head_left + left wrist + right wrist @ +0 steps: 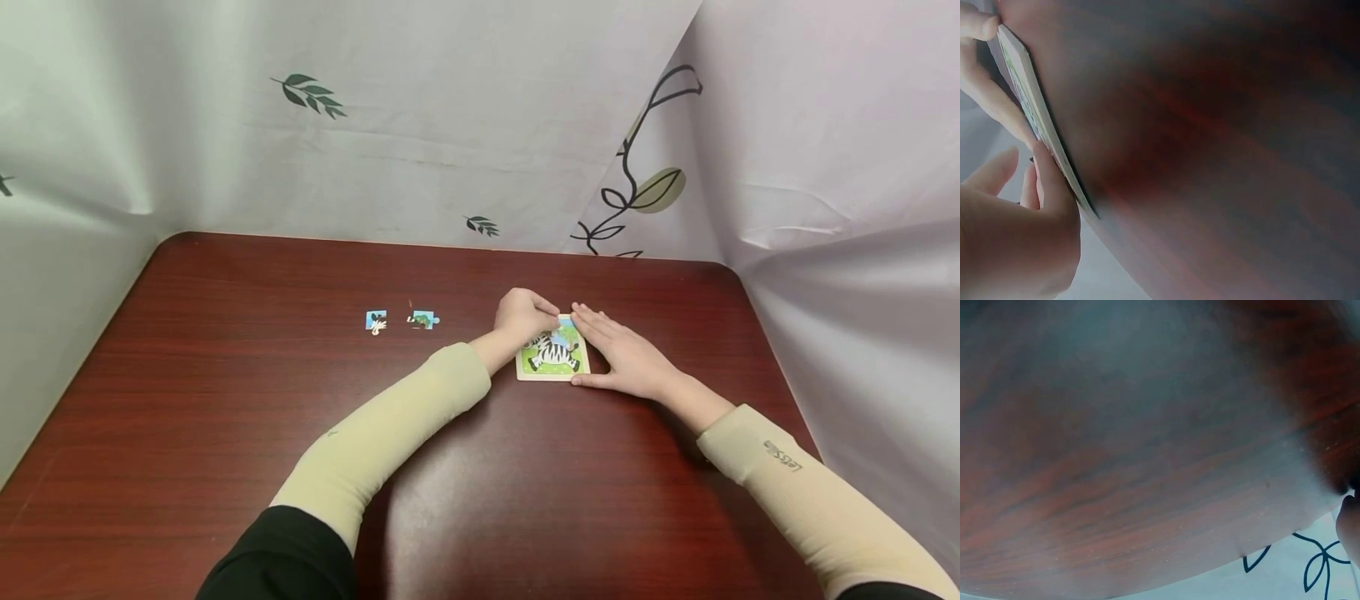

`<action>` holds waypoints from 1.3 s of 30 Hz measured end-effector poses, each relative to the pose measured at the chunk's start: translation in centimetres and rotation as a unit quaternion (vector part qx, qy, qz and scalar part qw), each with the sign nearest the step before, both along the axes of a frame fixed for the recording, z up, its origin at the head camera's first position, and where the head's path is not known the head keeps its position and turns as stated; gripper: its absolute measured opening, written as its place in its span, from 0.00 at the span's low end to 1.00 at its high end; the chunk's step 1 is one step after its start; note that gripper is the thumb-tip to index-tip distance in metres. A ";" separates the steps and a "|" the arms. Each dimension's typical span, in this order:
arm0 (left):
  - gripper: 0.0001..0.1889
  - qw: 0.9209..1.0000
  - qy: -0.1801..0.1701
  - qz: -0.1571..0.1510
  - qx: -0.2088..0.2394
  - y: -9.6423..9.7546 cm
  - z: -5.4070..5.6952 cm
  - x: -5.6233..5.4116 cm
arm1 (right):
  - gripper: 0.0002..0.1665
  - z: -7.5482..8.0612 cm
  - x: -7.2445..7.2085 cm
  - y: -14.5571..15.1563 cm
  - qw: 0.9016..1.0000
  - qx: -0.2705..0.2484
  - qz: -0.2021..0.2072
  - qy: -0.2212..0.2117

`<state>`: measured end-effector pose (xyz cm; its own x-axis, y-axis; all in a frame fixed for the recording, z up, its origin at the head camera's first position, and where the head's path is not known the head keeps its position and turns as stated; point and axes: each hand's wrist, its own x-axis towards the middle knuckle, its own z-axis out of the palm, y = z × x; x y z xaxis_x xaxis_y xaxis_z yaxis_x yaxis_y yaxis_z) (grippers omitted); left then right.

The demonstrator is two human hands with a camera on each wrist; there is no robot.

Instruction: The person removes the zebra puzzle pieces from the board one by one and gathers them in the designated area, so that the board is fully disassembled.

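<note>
A small square zebra puzzle [555, 358] with a pale frame lies on the table. My left hand [521, 315] is over its upper left part, fingers bent and fingertips down at the picture, hiding that corner. I cannot tell whether a piece is between those fingertips. In the left wrist view the left hand [1029, 244] is at the frame's pale edge [1041, 112]. My right hand [626, 358] spreads along the puzzle's right side, straight fingers at the top corner and thumb at the bottom corner. Only a bit of the right hand [1350, 528] shows in the right wrist view.
Two loose puzzle pieces lie left of the puzzle: one with a zebra's head [377, 322], one with green and blue [424, 319]. The dark red wooden table [465, 483] has rounded far corners. A white cloth with leaf prints [420, 125] hangs behind and beside it.
</note>
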<state>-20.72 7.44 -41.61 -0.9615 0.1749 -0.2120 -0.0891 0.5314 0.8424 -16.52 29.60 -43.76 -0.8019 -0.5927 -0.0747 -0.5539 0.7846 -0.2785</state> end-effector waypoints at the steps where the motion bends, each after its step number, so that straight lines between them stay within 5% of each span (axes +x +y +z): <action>1: 0.07 1.000 0.000 0.002 -0.001 0.0 0.0 0.0 | 0.64 0.0 0.0 0.0 1.000 -0.001 0.000 0.000; 39: 0.10 0.999 -0.019 0.034 0.011 0.6 -0.4 0.8 | 0.64 -0.1 -0.1 0.0 1.000 0.005 0.003 0.000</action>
